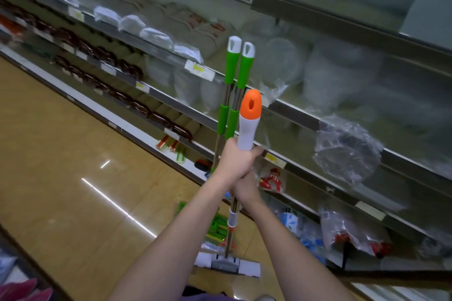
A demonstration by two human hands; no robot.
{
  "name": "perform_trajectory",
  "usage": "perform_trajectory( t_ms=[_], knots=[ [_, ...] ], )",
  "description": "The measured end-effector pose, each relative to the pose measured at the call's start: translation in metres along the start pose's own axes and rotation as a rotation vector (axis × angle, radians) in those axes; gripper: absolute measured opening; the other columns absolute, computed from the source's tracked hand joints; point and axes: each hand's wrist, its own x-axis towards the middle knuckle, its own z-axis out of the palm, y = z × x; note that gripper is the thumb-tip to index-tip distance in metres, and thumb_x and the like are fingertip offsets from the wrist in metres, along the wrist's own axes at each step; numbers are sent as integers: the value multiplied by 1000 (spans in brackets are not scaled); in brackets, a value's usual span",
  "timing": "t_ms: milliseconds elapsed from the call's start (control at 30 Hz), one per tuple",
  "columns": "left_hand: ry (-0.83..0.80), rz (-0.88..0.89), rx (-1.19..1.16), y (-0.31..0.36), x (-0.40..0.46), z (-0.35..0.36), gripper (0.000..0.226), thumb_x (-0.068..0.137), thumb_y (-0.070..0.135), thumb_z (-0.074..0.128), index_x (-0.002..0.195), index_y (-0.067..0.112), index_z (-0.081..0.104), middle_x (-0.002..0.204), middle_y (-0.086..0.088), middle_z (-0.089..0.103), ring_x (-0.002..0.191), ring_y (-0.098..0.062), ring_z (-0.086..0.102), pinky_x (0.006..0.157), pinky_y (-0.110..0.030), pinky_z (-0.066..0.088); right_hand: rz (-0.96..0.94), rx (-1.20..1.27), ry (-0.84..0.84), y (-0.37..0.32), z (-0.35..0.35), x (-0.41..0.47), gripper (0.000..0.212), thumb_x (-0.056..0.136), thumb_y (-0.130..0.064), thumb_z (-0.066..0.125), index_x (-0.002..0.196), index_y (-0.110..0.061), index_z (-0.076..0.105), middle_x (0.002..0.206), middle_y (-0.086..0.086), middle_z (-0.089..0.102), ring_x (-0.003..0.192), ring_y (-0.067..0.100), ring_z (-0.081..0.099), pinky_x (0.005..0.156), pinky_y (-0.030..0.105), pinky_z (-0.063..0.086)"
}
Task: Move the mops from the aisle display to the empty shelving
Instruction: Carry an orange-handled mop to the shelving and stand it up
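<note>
I hold three mops upright in front of me. The nearest mop (pixel 248 124) has a white handle with an orange cap, and its flat white head (pixel 249 267) hangs near the floor. Two green-handled mops (pixel 236 66) stand just behind it, their green heads (pixel 219 228) low down. My left hand (pixel 236 161) grips the shafts right under the white handle. My right hand (pixel 245 189) grips the same bundle just below the left one. The shafts are hidden where my fingers wrap them.
Stocked shelves (pixel 171 102) run diagonally along the right side, holding bagged plastic ware (pixel 347 151) and dark items. The tan aisle floor (pixel 73 166) stretches to the left. Pink shoes (pixel 22 288) sit at the bottom left corner.
</note>
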Motion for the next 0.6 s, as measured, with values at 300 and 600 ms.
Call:
perform_trajectory(
  t_ms=[300,600],
  knots=[
    [156,66,-31,33,21,-112,40,74,19,75,57,11,39,48,-9,37,44,-22,32,53,-35,28,-63,47,-144,-78,91,32,14,94,-11,50,86,-21,49,74,-4,52,72,9,51,59,23,38],
    [233,9,-82,38,23,-211,38,78,20,71,62,15,37,47,-4,32,35,-19,29,48,-29,25,-52,54,-242,-111,180,44,10,87,-11,52,90,-2,53,74,14,54,69,23,48,60,38,34]
  ],
)
